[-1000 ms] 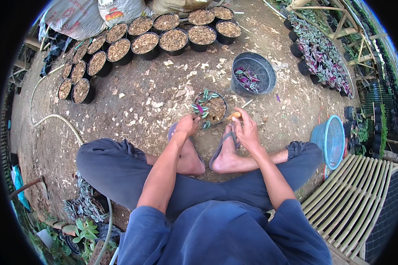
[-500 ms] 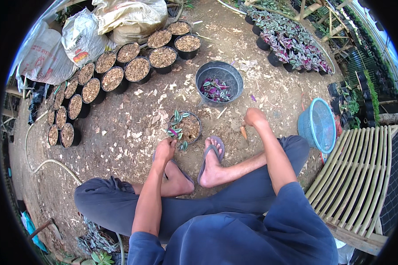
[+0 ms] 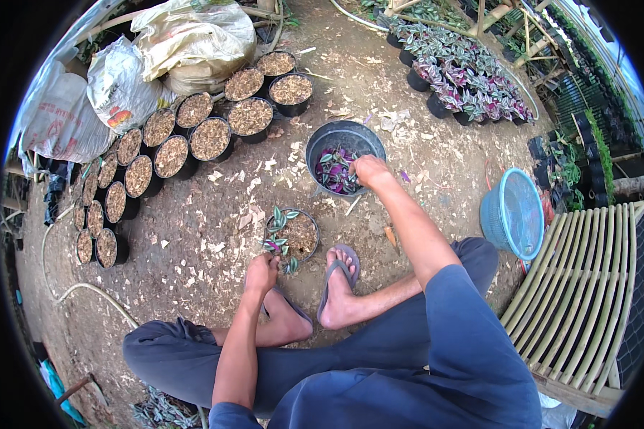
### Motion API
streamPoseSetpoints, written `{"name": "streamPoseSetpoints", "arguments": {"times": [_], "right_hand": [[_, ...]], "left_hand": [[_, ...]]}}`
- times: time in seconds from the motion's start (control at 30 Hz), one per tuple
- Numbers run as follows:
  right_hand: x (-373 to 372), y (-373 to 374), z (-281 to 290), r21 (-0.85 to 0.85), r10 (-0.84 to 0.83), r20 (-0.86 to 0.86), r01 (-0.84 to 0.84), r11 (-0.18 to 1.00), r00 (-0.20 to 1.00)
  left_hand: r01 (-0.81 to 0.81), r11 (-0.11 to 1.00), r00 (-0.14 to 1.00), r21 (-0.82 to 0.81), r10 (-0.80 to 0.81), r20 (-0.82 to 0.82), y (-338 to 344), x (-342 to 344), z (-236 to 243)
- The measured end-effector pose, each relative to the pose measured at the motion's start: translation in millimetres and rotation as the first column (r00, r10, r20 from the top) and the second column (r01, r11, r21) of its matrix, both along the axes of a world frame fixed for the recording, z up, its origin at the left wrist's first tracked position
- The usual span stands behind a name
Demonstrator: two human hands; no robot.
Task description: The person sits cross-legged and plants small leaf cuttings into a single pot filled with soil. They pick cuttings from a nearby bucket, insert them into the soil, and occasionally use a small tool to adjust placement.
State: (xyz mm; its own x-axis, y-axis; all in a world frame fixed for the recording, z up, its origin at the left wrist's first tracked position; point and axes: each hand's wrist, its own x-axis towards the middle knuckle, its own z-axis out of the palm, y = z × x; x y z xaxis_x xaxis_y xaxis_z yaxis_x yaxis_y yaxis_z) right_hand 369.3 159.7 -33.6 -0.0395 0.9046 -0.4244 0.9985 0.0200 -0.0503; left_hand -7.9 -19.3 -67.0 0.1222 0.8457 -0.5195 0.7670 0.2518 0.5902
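Observation:
My left hand [image 3: 262, 272] is closed on striped-leaf cuttings with green, silver and purple leaves, held at the near-left rim of a small black pot [image 3: 317, 245]. That pot is filled with brown wood-chip mix [image 3: 300, 234], and more striped leaves [image 3: 277, 220] show along its left side. Farther off, my right hand [image 3: 369, 171] reaches over the near-right rim of a larger black bucket [image 3: 313, 154]. Its fingers are drawn together at the purple cuttings [image 3: 336, 170] inside; what lies between the fingertips is hidden.
Several black pots of wood chips [image 3: 211, 139] stand in rows at left, before stuffed sacks [image 3: 197, 46]. Potted purple plants [image 3: 465, 75] crowd the far right. A blue basket [image 3: 511, 214] and slatted bamboo bench [image 3: 572, 286] are at right. A hose [image 3: 86, 286] curves at left.
My right hand has moved from open ground right of the bucket, forward and left into it. My left hand stays by the small pot. The whole view has shifted slightly.

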Motion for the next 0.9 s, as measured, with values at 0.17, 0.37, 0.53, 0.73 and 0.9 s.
{"name": "streamPoseSetpoints", "arguments": {"times": [0.17, 0.37, 0.53, 0.73, 0.9], "right_hand": [[12.4, 9.7, -2.1, -0.046, 0.019, -0.017, -0.02, 0.999, 1.0], [26.6, 9.4, 44.1, 0.052, -0.022, -0.305, 0.04, 0.998, 0.952], [30.5, 5.2, 88.5, 0.114, -0.053, -0.405, 0.108, 0.988, 0.913], [34.6, -12.2, 131.6, 0.096, -0.098, -0.689, 0.225, 0.97, 0.718], [28.5, -47.8, 167.2, -0.029, -0.18, -0.865, 0.312, 0.95, 0.468]], "left_hand": [[0.008, 1.0, 1.0, 0.018, -0.008, -0.019, 0.4, -1.4, -0.5], [0.033, 0.999, 0.999, -0.013, -0.033, -0.032, 0.9, -2.6, -2.4], [0.063, 0.998, 0.997, 0.001, -0.062, -0.038, -0.4, -5.2, -8.8], [0.111, 0.993, 0.983, -0.047, -0.116, -0.139, 1.8, -12.2, 2.8], [0.318, 0.947, 0.902, -0.049, -0.318, -0.293, 6.9, -16.8, 79.2]]}}
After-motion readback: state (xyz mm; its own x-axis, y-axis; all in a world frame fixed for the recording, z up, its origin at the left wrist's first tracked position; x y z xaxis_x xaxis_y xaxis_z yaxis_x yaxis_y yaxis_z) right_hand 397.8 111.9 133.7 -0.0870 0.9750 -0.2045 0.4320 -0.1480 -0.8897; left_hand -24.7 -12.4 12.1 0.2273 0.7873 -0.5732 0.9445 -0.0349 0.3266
